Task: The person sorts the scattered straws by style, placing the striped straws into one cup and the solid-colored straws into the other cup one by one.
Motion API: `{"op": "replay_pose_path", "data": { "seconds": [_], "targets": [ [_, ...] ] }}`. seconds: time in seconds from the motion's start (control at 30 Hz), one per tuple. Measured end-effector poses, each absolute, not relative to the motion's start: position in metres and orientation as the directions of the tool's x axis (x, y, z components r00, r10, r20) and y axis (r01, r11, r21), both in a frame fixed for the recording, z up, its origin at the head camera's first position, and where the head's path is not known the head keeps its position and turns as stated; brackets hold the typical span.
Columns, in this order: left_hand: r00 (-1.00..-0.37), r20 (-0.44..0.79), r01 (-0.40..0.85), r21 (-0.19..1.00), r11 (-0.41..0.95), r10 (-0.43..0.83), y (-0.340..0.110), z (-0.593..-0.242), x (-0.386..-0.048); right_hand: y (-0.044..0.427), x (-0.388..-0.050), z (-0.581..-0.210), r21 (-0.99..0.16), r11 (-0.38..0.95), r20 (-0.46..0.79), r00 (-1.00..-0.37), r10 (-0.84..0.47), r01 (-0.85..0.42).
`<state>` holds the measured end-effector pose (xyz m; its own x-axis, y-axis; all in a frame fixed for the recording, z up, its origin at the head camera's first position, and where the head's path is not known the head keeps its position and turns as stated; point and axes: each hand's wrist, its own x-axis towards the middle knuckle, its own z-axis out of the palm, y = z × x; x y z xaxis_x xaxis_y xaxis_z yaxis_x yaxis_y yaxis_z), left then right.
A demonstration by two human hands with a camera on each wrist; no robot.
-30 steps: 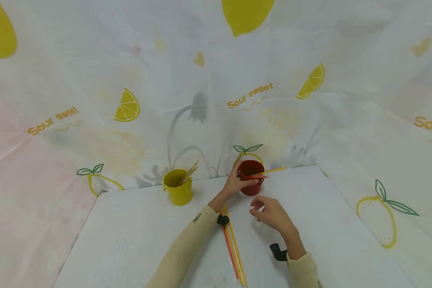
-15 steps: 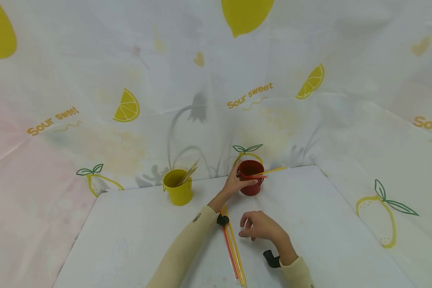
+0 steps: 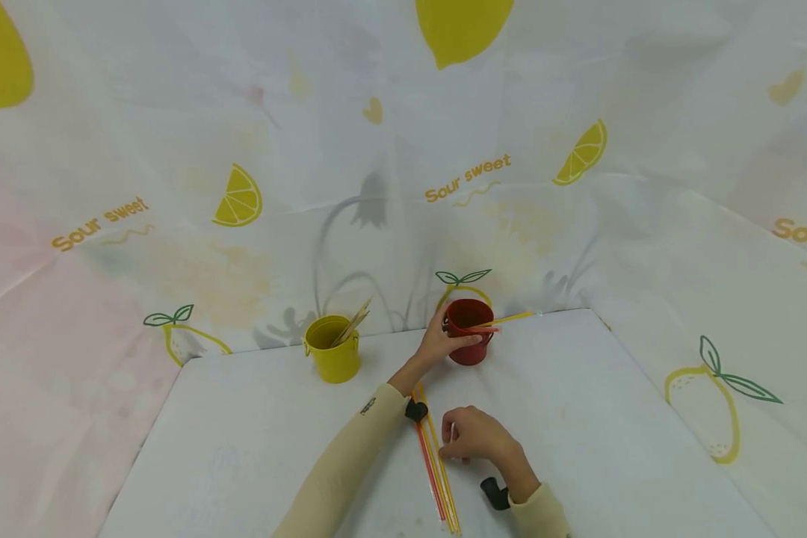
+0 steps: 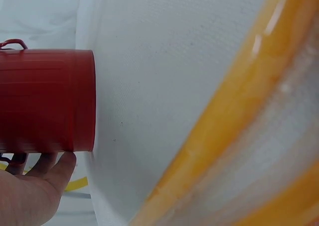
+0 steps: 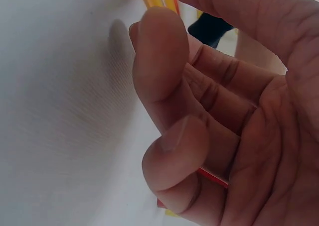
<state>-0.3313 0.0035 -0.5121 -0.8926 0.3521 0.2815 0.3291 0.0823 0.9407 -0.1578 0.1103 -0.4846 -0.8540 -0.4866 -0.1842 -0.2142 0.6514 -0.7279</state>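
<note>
My left hand (image 3: 437, 345) grips the side of a small red metal bucket (image 3: 469, 354) at the back of the table. A thin yellow stick (image 3: 516, 317) and a red stick (image 3: 487, 329) lean out over its right rim. In the left wrist view, fingers curve round the bucket's wall (image 4: 45, 101). Several long thin sticks, yellow (image 3: 447, 493) and red (image 3: 431, 471), lie on the table beneath and beside my left wrist. My right hand (image 3: 482, 436) hovers just right of them, fingers loosely bent. In the right wrist view, this hand (image 5: 199, 116) holds nothing; any touch is unclear.
A yellow bucket (image 3: 337, 366) with pale wooden sticks (image 3: 355, 325) stands left of the red one. The white table (image 3: 242, 448) meets a lemon-printed cloth backdrop (image 3: 390, 246) behind and at both sides. A black wrist camera (image 3: 495, 494) sits on my right wrist.
My right hand has come away from the red bucket, moving left and toward me to the sticks on the table. My left hand and the bucket have stayed put.
</note>
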Motion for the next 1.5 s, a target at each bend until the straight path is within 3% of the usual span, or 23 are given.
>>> {"op": "replay_pose_path", "data": {
  "seconds": [0.43,0.77,1.2,1.5],
  "targets": [
    [-0.891,0.287,0.337,0.938,0.088,0.351,0.005,-0.515,-0.335,0.102,-0.156,-0.488,-0.668,0.722,-0.238,-0.866,-0.439,-0.182],
    [-0.894,0.286,0.336,0.937,0.094,0.345,0.006,-0.514,-0.335,0.098,-0.150,-0.484,-0.517,0.842,-0.217,-0.928,-0.303,-0.154],
    [-0.862,0.312,0.373,0.924,0.081,0.400,-0.004,-0.477,-0.308,0.105,-0.148,-0.486,-0.450,0.885,-0.251,-0.933,-0.258,-0.124],
    [-0.878,0.315,0.361,0.930,0.066,0.359,0.002,-0.504,-0.327,0.114,-0.144,-0.477,-0.417,0.906,-0.319,-0.920,-0.227,-0.079]
  ]
}}
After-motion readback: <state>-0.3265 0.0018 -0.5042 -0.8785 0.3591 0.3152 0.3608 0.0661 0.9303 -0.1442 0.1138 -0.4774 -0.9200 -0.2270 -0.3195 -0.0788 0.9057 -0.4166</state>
